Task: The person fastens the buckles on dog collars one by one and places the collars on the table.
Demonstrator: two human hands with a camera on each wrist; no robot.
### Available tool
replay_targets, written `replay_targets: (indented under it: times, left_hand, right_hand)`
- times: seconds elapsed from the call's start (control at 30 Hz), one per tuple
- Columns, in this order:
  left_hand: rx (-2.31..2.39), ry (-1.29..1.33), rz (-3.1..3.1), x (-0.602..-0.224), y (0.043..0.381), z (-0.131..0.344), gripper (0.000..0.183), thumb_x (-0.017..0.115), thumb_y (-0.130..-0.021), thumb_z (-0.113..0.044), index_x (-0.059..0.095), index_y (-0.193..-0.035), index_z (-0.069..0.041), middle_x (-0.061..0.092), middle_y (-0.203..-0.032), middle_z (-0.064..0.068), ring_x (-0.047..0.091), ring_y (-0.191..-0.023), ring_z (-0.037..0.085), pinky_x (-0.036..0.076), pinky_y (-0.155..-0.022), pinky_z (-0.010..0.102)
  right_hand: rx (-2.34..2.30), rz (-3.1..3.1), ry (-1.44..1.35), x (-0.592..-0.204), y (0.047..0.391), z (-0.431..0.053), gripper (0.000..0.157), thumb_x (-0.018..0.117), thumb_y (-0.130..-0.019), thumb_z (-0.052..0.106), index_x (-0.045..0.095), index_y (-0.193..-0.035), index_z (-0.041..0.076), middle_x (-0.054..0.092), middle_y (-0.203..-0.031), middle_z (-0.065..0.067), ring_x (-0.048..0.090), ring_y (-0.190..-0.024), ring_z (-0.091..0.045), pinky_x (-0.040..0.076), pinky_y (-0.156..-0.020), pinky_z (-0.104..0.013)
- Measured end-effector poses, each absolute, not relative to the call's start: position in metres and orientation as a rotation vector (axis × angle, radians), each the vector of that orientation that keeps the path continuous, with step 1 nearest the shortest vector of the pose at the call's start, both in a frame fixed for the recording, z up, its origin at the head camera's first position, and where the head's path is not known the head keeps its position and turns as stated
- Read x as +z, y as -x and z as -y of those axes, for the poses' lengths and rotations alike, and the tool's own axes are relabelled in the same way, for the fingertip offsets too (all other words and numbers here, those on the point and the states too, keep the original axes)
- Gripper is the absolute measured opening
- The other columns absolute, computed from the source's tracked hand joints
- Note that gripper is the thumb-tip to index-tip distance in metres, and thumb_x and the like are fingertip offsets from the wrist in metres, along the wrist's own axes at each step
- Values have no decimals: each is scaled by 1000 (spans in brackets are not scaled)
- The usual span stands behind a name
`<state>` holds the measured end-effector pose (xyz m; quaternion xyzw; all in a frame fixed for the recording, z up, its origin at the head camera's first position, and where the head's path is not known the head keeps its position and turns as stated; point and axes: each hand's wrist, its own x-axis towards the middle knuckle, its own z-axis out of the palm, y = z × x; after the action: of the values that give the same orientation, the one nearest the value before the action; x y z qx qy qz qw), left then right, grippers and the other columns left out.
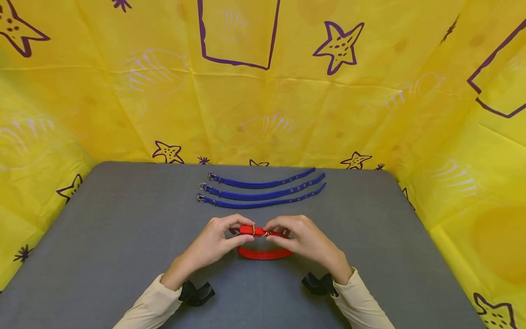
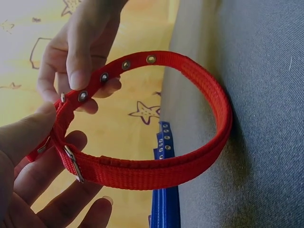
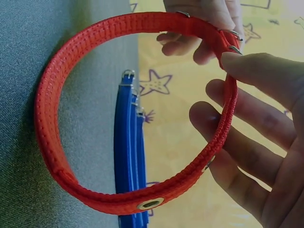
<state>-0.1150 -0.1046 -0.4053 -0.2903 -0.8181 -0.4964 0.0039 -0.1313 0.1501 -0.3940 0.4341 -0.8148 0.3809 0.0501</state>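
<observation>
A red collar [image 1: 265, 254] is bent into a closed loop between the two hands, just above the grey table. My left hand [image 1: 222, 237] pinches it by the buckle end, thumb in front and fingers behind. The right hand [image 1: 302, 235] pinches the strap close to the metal ring, near the eyelets. In the left wrist view the red collar [image 2: 142, 173] shows a row of metal eyelets on the far side and a metal loop near the left fingers. The right wrist view shows the collar [image 3: 47, 104] with the right thumb pressing beside the buckle.
Three blue collars lie side by side beyond the hands: a back one [image 1: 259, 185], a middle one [image 1: 255, 197] and a front one [image 1: 255, 205]. Their buckles point left. A yellow patterned cloth [image 1: 263, 100] hangs behind the grey table [image 1: 123, 237] and along its sides.
</observation>
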Motion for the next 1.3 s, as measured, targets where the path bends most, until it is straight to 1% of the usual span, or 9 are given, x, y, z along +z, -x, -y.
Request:
replay_targets:
  times: [0.1,0.27,0.47,0.7,0.93,1.13,1.3]
  left_hand:
    - [-1543,917,2558,-406,115,105,23,75,-88,-21,71,-110,-17,77,-95,-4,68,-80,2,54,-71,26]
    - [-1509,901,2566,-405,116,107,19,73,-90,-18,72,-109,-17,76,-97,-4,70,-83,3,55,-75,26]
    - [-1484,883,2596,-403,116,107,17,73,-91,-20,71,-108,-19,76,-98,-6,70,-84,3,56,-78,29]
    - [-1513,896,2594,-404,114,105,16,71,-92,-22,71,-108,-19,76,-98,-5,70,-83,4,56,-78,32]
    - [-1491,908,2562,-403,113,104,16,72,-92,-19,72,-107,-19,76,-100,-6,71,-85,5,57,-79,38]
    - [-1418,860,2554,-401,115,108,18,75,-89,-17,72,-107,-19,76,-96,-7,71,-85,7,58,-78,36]
    - [-1409,826,2549,-400,118,113,17,76,-88,-18,72,-105,-19,76,-96,-7,71,-84,6,58,-77,37]
  right_hand:
    - [1180,2479,-1319,-395,131,-150,12,75,-89,12,71,-100,13,74,-91,3,67,-74,-3,54,-68,-17]
    - [1206,2525,-1282,-396,132,-151,12,75,-89,12,71,-100,14,74,-90,4,66,-74,-3,54,-67,-20]
    - [1214,2564,-1242,-396,133,-150,12,75,-89,16,71,-101,15,74,-91,6,65,-74,-1,54,-68,-20]
    - [1150,2550,-1251,-399,131,-145,21,76,-88,24,71,-106,14,72,-89,7,62,-75,1,51,-67,-17]
    - [1133,2583,-1219,-398,131,-144,16,73,-91,26,72,-104,17,72,-90,8,59,-74,2,51,-66,-17]
    - [1164,2645,-1182,-400,134,-148,16,72,-92,28,72,-104,18,72,-88,9,61,-72,2,52,-65,-19]
    - [1179,2694,-1166,-401,138,-152,15,71,-93,28,71,-104,19,70,-87,10,60,-72,2,52,-65,-19]
